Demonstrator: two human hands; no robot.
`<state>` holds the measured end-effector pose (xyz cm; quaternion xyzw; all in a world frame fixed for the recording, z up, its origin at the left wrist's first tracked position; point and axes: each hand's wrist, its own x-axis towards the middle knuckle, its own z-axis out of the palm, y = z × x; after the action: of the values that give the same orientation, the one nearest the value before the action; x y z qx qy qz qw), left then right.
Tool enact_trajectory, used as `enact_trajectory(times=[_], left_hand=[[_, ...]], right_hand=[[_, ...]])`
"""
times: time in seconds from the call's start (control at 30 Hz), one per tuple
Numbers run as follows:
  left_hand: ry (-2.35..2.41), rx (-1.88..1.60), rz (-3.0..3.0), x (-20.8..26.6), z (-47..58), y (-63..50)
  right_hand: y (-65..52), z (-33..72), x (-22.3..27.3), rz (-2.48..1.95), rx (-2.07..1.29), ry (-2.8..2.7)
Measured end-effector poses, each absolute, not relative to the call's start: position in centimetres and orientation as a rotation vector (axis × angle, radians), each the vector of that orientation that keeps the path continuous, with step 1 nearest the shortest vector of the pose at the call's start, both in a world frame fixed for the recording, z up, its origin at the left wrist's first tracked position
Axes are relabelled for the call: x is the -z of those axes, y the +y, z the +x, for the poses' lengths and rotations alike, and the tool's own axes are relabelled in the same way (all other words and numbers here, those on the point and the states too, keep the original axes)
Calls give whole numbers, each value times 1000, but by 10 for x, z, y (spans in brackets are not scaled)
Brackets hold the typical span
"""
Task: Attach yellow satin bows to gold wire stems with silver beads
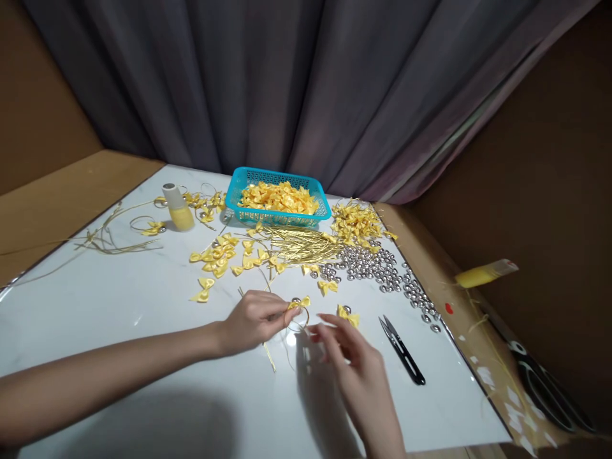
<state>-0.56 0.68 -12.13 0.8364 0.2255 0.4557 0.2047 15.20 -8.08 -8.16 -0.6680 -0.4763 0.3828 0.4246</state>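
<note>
My left hand pinches a yellow satin bow between thumb and fingertips, above the middle of the table. A small round silver piece sits at this bow, and a loop of thin gold cord hangs from it. Just right of the loop, my right hand has its fingers bent and apart, slightly blurred; I see nothing held in it. Beyond the right hand lies another bow with a silver piece. Black thread snips lie to the right, blades pointing away from me.
Behind my hands are loose bows, a bundle of gold cords and many silver pieces. A blue basket holds bows. A yellow glue-like bottle stands left; another bottle and scissors are at the right.
</note>
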Motion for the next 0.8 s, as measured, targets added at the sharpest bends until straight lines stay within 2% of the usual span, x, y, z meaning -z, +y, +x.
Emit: enact_trajectory(times=[0.13,0.37,0.8], left_hand=[[465,-1350,2472,122,-6,6],[377,-1428,2538,118,-7,4],[333,-1431,2589,117,-9,4]], right_hand=[[-80,159,69,-1611,-549,-1409],[-82,130,86,-1607,-109,-1621],[-81,122,92,-1590,-61,-1514]])
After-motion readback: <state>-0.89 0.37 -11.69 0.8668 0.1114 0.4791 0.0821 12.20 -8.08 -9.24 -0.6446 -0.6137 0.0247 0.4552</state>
